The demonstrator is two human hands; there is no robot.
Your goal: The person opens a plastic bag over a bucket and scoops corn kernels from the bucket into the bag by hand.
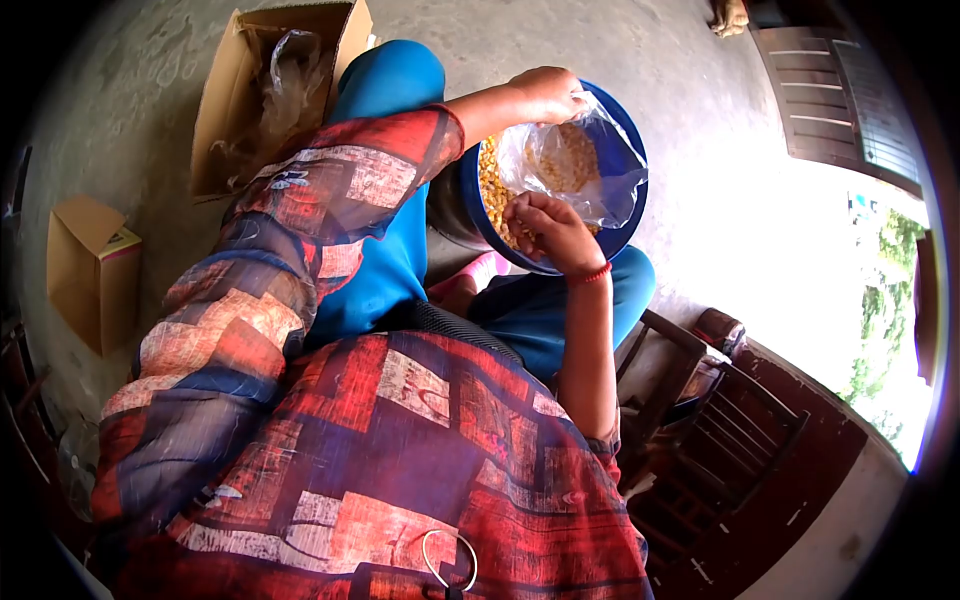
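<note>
A blue round tub stands between my knees, with small golden-yellow pieces inside; I cannot make out their kind. Over its mouth lies a clear plastic bag, spread out, with more of the pieces showing in or through it. My left hand is at the tub's far rim, its fingers pinched on the bag's upper edge. Just below the bag, my right hand is above the pieces with its fingers curled in. Whatever those fingers hold, if anything, is hidden. A red bracelet circles the right wrist.
An open cardboard box with clear plastic inside stands on the floor at upper left. A smaller carton sits below it. Dark wooden furniture is at right, near a bright doorway. Someone's foot shows at the top right.
</note>
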